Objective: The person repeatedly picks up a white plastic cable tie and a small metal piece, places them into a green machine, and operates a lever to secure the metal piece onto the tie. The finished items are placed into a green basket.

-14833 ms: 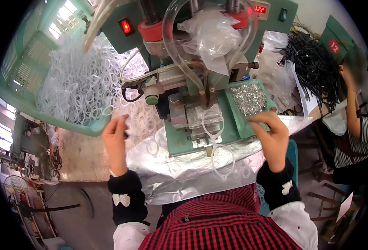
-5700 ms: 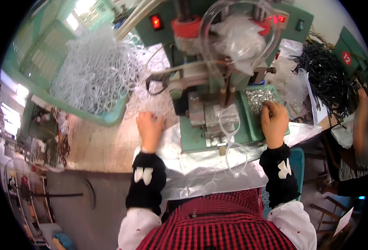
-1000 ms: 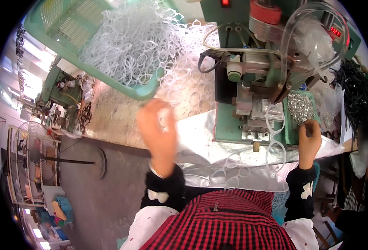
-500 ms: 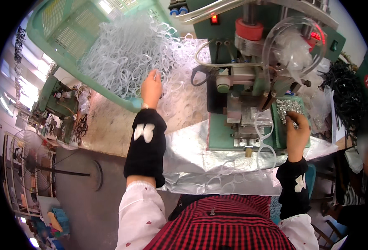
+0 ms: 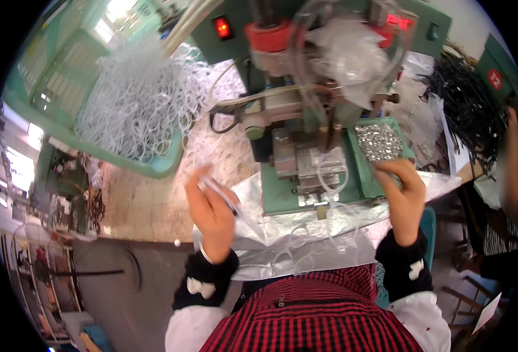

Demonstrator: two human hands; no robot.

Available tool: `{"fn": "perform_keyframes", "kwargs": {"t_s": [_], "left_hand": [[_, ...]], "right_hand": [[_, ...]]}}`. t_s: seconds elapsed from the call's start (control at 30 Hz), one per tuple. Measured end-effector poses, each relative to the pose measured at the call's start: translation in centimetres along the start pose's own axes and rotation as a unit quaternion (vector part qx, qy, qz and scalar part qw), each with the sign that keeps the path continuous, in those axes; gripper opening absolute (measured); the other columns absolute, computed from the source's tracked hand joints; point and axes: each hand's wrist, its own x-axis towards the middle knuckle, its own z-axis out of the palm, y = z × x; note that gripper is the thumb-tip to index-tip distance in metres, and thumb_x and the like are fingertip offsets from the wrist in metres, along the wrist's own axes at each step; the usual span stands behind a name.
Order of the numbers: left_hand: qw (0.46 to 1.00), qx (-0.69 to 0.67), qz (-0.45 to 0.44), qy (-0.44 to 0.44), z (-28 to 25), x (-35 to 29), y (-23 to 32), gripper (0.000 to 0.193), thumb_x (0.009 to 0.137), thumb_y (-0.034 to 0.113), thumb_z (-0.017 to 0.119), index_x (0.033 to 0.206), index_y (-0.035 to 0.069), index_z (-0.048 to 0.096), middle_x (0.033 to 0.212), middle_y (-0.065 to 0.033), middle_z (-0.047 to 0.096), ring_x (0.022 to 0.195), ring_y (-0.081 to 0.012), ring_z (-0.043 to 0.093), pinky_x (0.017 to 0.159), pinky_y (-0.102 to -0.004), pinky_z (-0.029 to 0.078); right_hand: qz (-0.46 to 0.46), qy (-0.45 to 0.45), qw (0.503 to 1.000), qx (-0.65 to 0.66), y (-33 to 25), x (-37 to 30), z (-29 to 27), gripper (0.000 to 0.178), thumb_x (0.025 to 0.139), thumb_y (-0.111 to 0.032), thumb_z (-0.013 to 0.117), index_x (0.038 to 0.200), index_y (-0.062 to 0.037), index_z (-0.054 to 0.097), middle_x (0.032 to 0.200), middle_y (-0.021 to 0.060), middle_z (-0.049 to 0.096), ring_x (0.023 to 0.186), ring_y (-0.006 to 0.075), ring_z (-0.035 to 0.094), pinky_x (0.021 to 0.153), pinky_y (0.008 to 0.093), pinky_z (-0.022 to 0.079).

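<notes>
Clear plastic loop (image 5: pixel 226 199), pinched in the left hand (image 5: pixel 211 214) above the foil-covered bench edge (image 5: pixel 259 258).
Likely light, limp and slippery; best gripped along its strand. Right hand (image 5: pixel 404 196) curls narrowly at the tray of small metal parts (image 5: pixel 379 141). Beyond: green press (image 5: pixel 306 146), green basket (image 5: pixel 153 167) heaped with loops.

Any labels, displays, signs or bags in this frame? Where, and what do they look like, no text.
Red digit display: top of the green machine, right side, small glowing rectangle.
Red lit switch: machine top left, square.
Red round label: green unit at far right.
Clear plastic bag: crumpled, hanging on the machine front.
</notes>
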Motion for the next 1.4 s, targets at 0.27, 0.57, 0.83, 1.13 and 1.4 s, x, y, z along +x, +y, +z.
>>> {"fn": "perform_keyframes", "kwargs": {"t_s": [0.27,0.57,0.83,1.13,1.4], "left_hand": [[0.898,-0.217,-0.203,-0.325,-0.6,-12.1,3.7,0.015,0.107,0.015,0.043,0.107,0.002,0.052,0.063,-0.0054,0.057,0.052,-0.0129,0.053,0.052,-0.0253,0.041],[0.87,-0.249,-0.27,-0.329,-3.4,-6.0,6.6,0.026,0.105,0.023,0.054,0.105,-0.001,0.063,0.067,0.0,0.056,0.051,-0.005,0.047,0.047,-0.0211,0.034],[0.788,-0.327,-0.327,-0.407,1.3,-2.3,9.9,0.029,0.107,0.031,0.047,0.11,0.003,0.052,0.066,-0.0105,0.063,0.048,-0.0143,0.056,0.042,-0.0244,0.041],[0.716,-0.354,-0.496,-0.342,7.5,-0.9,10.0,0.039,0.107,0.04,0.044,0.111,0.003,0.054,0.061,-0.0111,0.057,0.044,-0.0161,0.047,0.035,-0.0267,0.036],[0.682,-0.379,-0.463,-0.422,6.5,-1.0,7.8,0.033,0.107,0.036,0.047,0.114,0.005,0.054,0.074,-0.0114,0.066,0.057,-0.0172,0.062,0.045,-0.0284,0.046]], "right_hand": [[0.041,0.024,0.968,0.248,-1.0,3.5,7.9,0.044,0.08,0.003,0.07,0.123,0.0036,0.058,0.092,0.004,0.065,0.088,0.0111,0.061,0.085,0.0264,0.048],[0.134,-0.016,0.9,0.414,-3.8,3.2,7.6,0.047,0.083,0.007,0.068,0.128,0.0021,0.057,0.095,0.0027,0.066,0.086,0.0063,0.06,0.08,0.0208,0.047],[0.035,-0.054,0.958,0.28,-4.8,1.3,5.5,0.058,0.081,0.004,0.066,0.138,0.0001,0.052,0.125,0.0119,0.067,0.112,0.02,0.066,0.1,0.0315,0.048],[0.05,0.122,0.991,0.006,11.7,1.9,-1.2,0.036,0.086,-0.001,0.065,0.122,-0.0025,0.065,0.109,0.0104,0.07,0.101,0.0178,0.065,0.092,0.029,0.048],[-0.037,0.063,0.92,-0.385,8.5,2.5,2.3,0.018,0.08,-0.015,0.075,0.095,-0.0059,0.069,0.082,0.0123,0.065,0.085,0.0341,0.061,0.076,0.0442,0.047]]}}
